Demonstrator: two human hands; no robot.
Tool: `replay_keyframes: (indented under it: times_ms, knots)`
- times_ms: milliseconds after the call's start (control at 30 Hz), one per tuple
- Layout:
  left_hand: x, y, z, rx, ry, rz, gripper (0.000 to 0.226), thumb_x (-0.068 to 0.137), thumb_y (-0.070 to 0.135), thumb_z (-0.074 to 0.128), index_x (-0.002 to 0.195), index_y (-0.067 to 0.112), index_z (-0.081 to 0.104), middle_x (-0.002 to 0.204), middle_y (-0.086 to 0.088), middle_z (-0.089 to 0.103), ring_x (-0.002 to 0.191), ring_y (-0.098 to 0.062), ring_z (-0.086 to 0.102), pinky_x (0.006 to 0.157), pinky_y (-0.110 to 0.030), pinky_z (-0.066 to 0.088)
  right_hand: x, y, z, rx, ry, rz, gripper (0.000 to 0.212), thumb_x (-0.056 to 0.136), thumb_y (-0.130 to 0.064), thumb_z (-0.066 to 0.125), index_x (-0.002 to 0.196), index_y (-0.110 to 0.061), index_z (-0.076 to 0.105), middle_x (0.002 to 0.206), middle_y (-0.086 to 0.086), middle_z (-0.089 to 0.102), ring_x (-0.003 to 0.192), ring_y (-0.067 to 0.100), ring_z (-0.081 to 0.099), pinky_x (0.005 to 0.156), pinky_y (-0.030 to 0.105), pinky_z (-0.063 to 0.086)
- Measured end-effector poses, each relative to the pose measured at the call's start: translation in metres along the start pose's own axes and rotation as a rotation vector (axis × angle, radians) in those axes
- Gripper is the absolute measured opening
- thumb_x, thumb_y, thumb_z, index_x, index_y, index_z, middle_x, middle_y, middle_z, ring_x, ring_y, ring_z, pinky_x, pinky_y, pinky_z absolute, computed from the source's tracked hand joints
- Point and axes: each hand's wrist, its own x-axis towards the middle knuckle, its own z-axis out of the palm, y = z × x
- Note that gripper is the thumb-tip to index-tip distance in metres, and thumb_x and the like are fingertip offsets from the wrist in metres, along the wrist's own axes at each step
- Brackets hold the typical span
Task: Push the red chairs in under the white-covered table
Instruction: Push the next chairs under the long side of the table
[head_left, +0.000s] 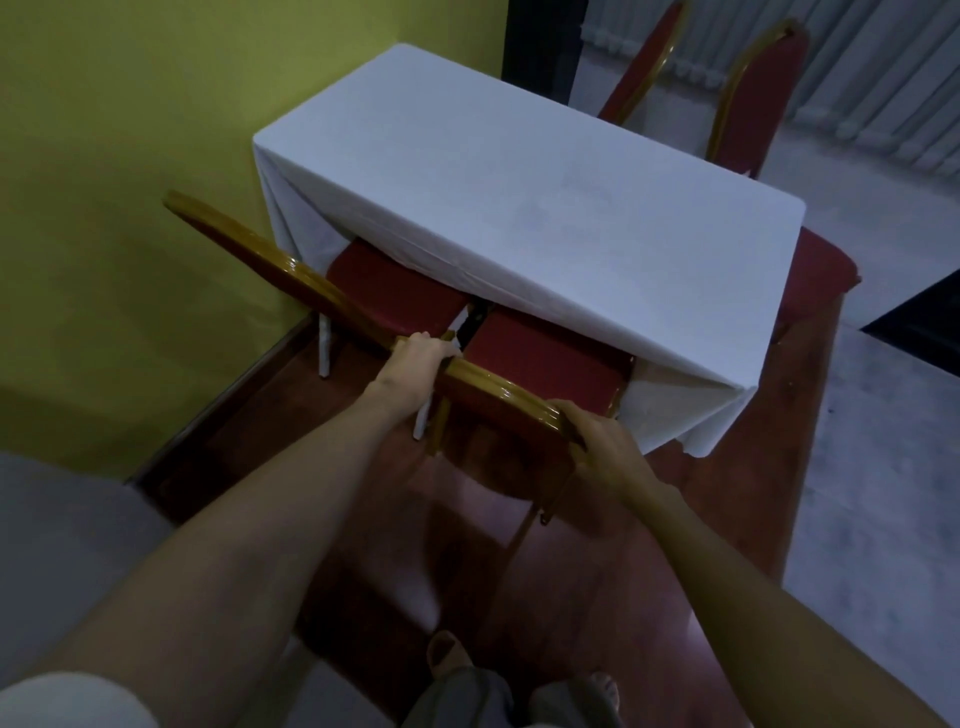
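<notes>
A table under a white cloth (519, 171) stands against the yellow wall. Two red chairs with gold frames sit side by side at its near long side. The near right chair (545, 358) has its seat partly under the cloth; my left hand (423, 356) grips the left end of its gold backrest and my right hand (602, 441) grips the right end. The left chair (395, 291) also has its seat partly under the cloth. Two more red chairs (753, 98) stand at the far side, and another red seat (821, 270) shows at the right end.
A yellow wall (130, 182) with a dark skirting board runs along the left. The floor under the table is reddish, with grey floor (883, 467) to the right. My feet (452, 660) show at the bottom edge.
</notes>
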Motion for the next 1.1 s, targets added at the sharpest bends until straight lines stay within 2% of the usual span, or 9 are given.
replay_keyframes:
  times_ms: [200, 367, 500, 733, 833, 967, 1100]
  knots:
    - [0.011, -0.001, 0.004, -0.017, 0.012, -0.009, 0.05, 0.09, -0.006, 0.036, 0.125, 0.02, 0.06, 0.121, -0.021, 0.057, 0.11, -0.036, 0.055, 0.097, -0.038, 0.046, 0.005, 0.008, 0.001, -0.006, 0.01, 0.0, 0.06, 0.081, 0.0, 0.05, 0.134, -0.026, 0.042, 0.109, 0.009, 0.065, 0.093, 0.03, 0.061, 0.071, 0.038, 0.046]
    - [0.013, -0.003, 0.009, 0.003, 0.014, -0.001, 0.054, 0.088, -0.01, 0.035, 0.127, 0.02, 0.058, 0.131, -0.021, 0.055, 0.125, -0.038, 0.048, 0.106, -0.042, 0.042, 0.004, 0.012, 0.003, 0.017, 0.017, -0.008, 0.06, 0.082, 0.0, 0.051, 0.134, -0.028, 0.041, 0.107, 0.005, 0.065, 0.091, 0.025, 0.061, 0.07, 0.035, 0.043]
    - [0.012, -0.005, 0.011, -0.003, 0.011, -0.01, 0.055, 0.089, -0.008, 0.03, 0.128, 0.02, 0.057, 0.133, -0.025, 0.051, 0.127, -0.04, 0.045, 0.106, -0.044, 0.043, 0.004, 0.014, 0.006, 0.009, 0.038, -0.02, 0.058, 0.083, 0.0, 0.052, 0.134, -0.027, 0.043, 0.107, 0.004, 0.066, 0.09, 0.024, 0.062, 0.069, 0.032, 0.04]
    - [0.016, -0.01, 0.016, -0.039, 0.012, -0.014, 0.055, 0.087, -0.009, 0.032, 0.124, 0.022, 0.059, 0.131, -0.022, 0.055, 0.127, -0.04, 0.046, 0.103, -0.046, 0.046, 0.005, 0.018, 0.009, 0.009, 0.016, -0.006, 0.063, 0.082, -0.002, 0.054, 0.135, -0.033, 0.038, 0.11, 0.003, 0.065, 0.094, 0.025, 0.062, 0.074, 0.04, 0.049]
    - [0.016, -0.01, 0.018, -0.062, -0.003, -0.023, 0.054, 0.086, -0.009, 0.032, 0.122, 0.021, 0.059, 0.133, -0.023, 0.053, 0.133, -0.041, 0.04, 0.105, -0.046, 0.044, 0.005, 0.019, 0.009, 0.012, 0.019, -0.006, 0.063, 0.082, -0.002, 0.054, 0.135, -0.032, 0.039, 0.113, 0.004, 0.065, 0.096, 0.026, 0.062, 0.075, 0.042, 0.049]
    - [0.017, -0.011, 0.02, -0.078, -0.029, -0.029, 0.05, 0.087, -0.007, 0.036, 0.123, 0.022, 0.056, 0.142, -0.021, 0.047, 0.14, -0.039, 0.031, 0.108, -0.045, 0.037, 0.005, 0.018, 0.008, 0.033, 0.007, -0.008, 0.061, 0.083, -0.002, 0.053, 0.135, -0.032, 0.039, 0.111, 0.003, 0.066, 0.094, 0.026, 0.062, 0.075, 0.043, 0.051]
    - [0.014, -0.011, 0.021, -0.069, -0.098, -0.013, 0.059, 0.086, -0.009, 0.038, 0.135, 0.022, 0.044, 0.158, -0.011, 0.024, 0.146, -0.04, 0.013, 0.115, -0.05, 0.024, 0.004, 0.015, 0.005, 0.038, 0.006, -0.011, 0.061, 0.083, -0.002, 0.053, 0.134, -0.033, 0.039, 0.11, 0.006, 0.066, 0.094, 0.028, 0.063, 0.075, 0.046, 0.052]
